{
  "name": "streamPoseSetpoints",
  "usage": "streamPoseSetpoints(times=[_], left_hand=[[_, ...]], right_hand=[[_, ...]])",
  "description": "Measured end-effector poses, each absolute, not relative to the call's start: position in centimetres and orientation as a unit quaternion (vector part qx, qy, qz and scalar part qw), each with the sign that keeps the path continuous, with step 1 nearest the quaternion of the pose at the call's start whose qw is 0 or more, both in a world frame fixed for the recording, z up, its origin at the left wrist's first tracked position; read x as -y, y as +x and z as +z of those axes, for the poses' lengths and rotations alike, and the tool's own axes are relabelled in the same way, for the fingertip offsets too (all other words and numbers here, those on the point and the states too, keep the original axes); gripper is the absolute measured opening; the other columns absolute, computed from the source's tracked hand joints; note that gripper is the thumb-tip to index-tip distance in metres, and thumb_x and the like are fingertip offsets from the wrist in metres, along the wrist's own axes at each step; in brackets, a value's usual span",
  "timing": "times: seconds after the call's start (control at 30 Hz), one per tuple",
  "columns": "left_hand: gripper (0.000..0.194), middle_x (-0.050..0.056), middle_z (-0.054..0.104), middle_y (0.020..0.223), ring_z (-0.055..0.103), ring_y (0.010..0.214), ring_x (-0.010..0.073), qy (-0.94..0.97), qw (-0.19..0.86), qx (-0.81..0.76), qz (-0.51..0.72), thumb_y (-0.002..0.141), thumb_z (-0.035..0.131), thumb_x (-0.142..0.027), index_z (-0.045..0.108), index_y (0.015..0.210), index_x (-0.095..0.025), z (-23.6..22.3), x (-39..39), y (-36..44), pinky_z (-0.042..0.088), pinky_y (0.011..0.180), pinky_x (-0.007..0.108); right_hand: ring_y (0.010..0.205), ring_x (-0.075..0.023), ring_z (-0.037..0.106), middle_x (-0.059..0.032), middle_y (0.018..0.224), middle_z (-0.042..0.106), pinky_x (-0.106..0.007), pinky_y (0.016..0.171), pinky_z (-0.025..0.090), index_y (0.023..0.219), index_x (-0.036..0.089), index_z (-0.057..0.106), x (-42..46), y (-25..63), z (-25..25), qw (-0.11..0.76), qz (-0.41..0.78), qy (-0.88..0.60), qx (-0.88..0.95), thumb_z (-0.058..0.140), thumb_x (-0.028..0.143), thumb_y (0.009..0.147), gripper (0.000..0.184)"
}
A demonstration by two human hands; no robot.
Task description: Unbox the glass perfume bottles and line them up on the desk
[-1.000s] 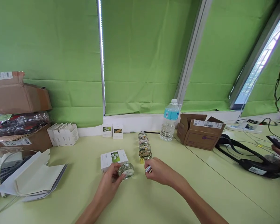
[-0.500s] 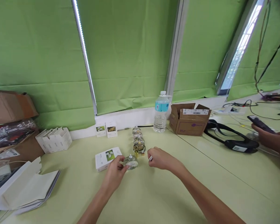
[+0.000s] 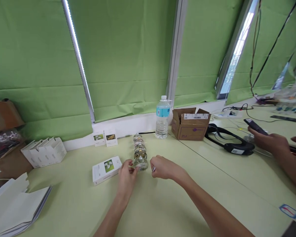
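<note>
My left hand [image 3: 127, 175] grips a round clear glass perfume bottle [image 3: 141, 164] at its left side, with fingers and thumb. That bottle is at the near end of a line of similar round glass bottles [image 3: 139, 148]; whether it touches the one behind, I cannot tell. My right hand [image 3: 165, 167] is a closed fist just right of the bottle. From it pokes the end of a small silver cap [image 3: 153, 169], mostly hidden by the fingers. Left of my left hand lies a white box [image 3: 107, 170] with a white-flower picture.
Two small white boxes [image 3: 105, 138] stand against the wall, with several white cartons [image 3: 44, 152] farther left. Behind are a water bottle [image 3: 162, 118] and an open cardboard box [image 3: 191, 126]. A black headset [image 3: 236, 144] and another person's hand [image 3: 268, 141] with a phone are rightward.
My left hand has brought the perfume bottle from beside the white box to the near end of the line. My right hand stays closed on the cap. The view has turned right.
</note>
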State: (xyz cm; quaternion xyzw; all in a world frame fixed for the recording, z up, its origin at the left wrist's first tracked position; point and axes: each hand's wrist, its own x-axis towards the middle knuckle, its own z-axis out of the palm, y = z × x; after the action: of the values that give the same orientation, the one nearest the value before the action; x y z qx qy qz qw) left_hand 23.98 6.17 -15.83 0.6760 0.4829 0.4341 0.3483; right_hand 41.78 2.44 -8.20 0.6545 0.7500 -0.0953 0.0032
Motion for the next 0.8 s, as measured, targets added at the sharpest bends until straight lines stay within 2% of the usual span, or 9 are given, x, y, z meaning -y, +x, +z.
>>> streamPoseSetpoints(times=[0.17,0.33,0.53,0.8], left_hand=[[0.041,0.012,0.064,0.103,0.067,0.071,0.0187,0.664,0.362,-0.494,0.43,0.077,0.06,-0.043,0.054,0.107,-0.016,-15.5,-5.9,23.4,0.05,0.065,0.03],[0.029,0.006,0.067,0.088,0.063,0.061,0.0165,0.67,0.387,-0.491,0.4,0.078,0.058,-0.044,0.061,0.09,-0.018,-15.3,-5.6,20.0,0.047,0.057,0.028],[0.03,0.002,0.065,0.074,0.063,0.069,0.0177,0.645,0.458,-0.455,0.409,0.076,0.062,-0.047,0.063,0.083,-0.019,-16.4,-4.8,15.4,0.051,0.069,0.029],[0.026,0.002,0.065,0.079,0.062,0.076,0.018,0.658,0.455,-0.447,0.4,0.081,0.058,-0.044,0.063,0.085,-0.019,-17.2,-4.7,15.1,0.049,0.073,0.03]], right_hand=[[0.068,-0.0186,0.061,-0.0086,0.08,0.066,-0.025,0.052,0.028,0.078,0.014,0.066,-1.9,39.9,-8.6,0.008,-0.055,0.638,-0.768,0.056,0.009,0.07,0.014],[0.071,-0.0212,0.063,-0.0103,0.084,0.067,-0.026,0.054,0.033,0.085,0.014,0.065,-1.3,37.0,-10.2,0.004,0.044,0.587,-0.809,0.05,0.004,0.077,0.019],[0.079,-0.0226,0.063,-0.0152,0.097,0.066,-0.027,0.06,0.042,0.096,0.01,0.063,-1.7,35.3,-12.0,0.019,0.085,0.567,-0.819,0.047,-0.006,0.077,0.029],[0.081,-0.021,0.064,-0.0143,0.098,0.066,-0.025,0.063,0.043,0.103,0.01,0.06,-1.9,35.7,-11.8,0.027,0.075,0.582,-0.81,0.048,-0.007,0.08,0.031]])
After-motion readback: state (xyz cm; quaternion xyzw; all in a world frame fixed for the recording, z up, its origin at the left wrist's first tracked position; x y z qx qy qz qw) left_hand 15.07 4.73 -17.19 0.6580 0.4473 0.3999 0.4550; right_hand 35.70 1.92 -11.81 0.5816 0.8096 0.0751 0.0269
